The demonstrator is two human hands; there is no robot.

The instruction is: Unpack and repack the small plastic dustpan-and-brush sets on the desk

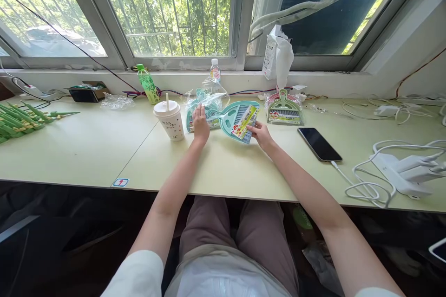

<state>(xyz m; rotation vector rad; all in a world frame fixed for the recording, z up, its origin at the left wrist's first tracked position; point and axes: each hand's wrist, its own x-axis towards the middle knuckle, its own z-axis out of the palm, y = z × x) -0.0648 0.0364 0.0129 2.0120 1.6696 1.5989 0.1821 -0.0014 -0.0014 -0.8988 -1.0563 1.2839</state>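
A teal mini dustpan and brush set [232, 119] with a yellow label lies on the pale green table [87, 148] in front of me. My right hand [260, 135] pinches the set's lower right edge by the label. My left hand [201, 123] rests with fingers flat on a second teal set in clear plastic wrap [204, 102], just left of the first. A pink and green dustpan set [284, 109] in wrap lies to the right.
A lidded paper cup with straw [170, 119] stands by my left hand. A phone [319, 144] on a cable, a white power strip [400, 171], a green bottle [148, 84], a small bottle [215, 70], green sticks [21, 118] and a tissue pack [277, 55] sit around.
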